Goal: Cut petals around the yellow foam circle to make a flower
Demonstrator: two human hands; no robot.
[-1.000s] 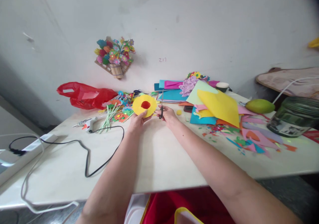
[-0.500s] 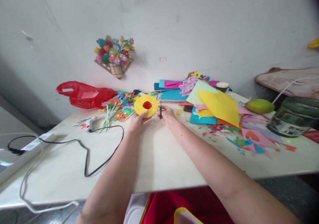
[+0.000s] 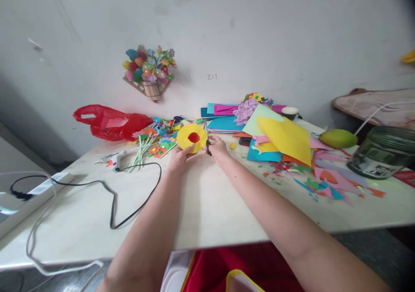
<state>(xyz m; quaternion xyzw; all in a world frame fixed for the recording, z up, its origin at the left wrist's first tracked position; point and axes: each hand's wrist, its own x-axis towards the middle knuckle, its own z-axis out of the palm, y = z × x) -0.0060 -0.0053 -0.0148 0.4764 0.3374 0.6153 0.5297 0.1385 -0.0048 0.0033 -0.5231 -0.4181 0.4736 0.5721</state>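
My left hand (image 3: 182,155) grips a yellow paper flower (image 3: 184,137) with a red centre by its lower edge, holding it above the table. In my right hand (image 3: 218,148) is a pair of scissors (image 3: 208,141), dark at the handles, with the blades pointing away from me. The blades stand against the right edge of the flower; whether they are biting into it I cannot tell. A small yellow scrap (image 3: 232,146) lies just right of my right hand.
Left are a glue gun (image 3: 116,160) with a black cord, pale green sticks (image 3: 142,149) and a red plastic bag (image 3: 113,125). Coloured sheets (image 3: 287,138), paper scraps (image 3: 327,188), a mango (image 3: 338,138) and a glass jar (image 3: 379,153) lie or stand right.
The yellow flower has shifted slightly right and turned a little in my left hand. The scissors now tilt more to the left against its edge.
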